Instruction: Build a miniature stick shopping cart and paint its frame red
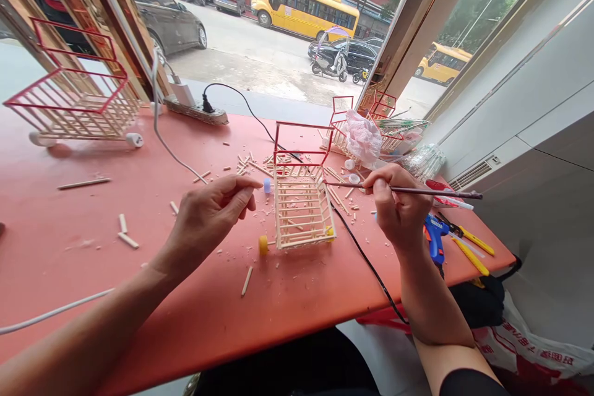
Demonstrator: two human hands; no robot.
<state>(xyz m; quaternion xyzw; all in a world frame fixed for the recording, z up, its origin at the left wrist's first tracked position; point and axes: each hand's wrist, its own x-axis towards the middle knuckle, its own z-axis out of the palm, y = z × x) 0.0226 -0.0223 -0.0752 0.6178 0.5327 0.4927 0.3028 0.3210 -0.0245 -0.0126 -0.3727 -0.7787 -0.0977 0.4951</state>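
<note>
A miniature shopping cart (304, 213) made of thin wooden sticks stands in front of me. Its handle frame is painted red, and the basket's lower part is bare wood. Yellow wheels (263, 245) sit at the near end, a blue wheel (266, 185) at the far left. My right hand (398, 201) pinches a thin dark paintbrush (431, 192), its tip at the cart's upper right edge, where some red shows. My left hand (216, 207) is closed, index fingertip right beside the blue wheel; whether it touches the wheel or pinches anything I cannot tell.
Stick offcuts (250, 164) litter the pink table (185, 309). A finished-looking cart (77, 99) stands left, a power strip (197, 110) behind. Plastic-wrapped items (364, 136) and more carts are at back right; a blue glue gun (435, 238) and yellow-handled pliers (471, 253) lie right. A black cable (362, 244) passes the cart.
</note>
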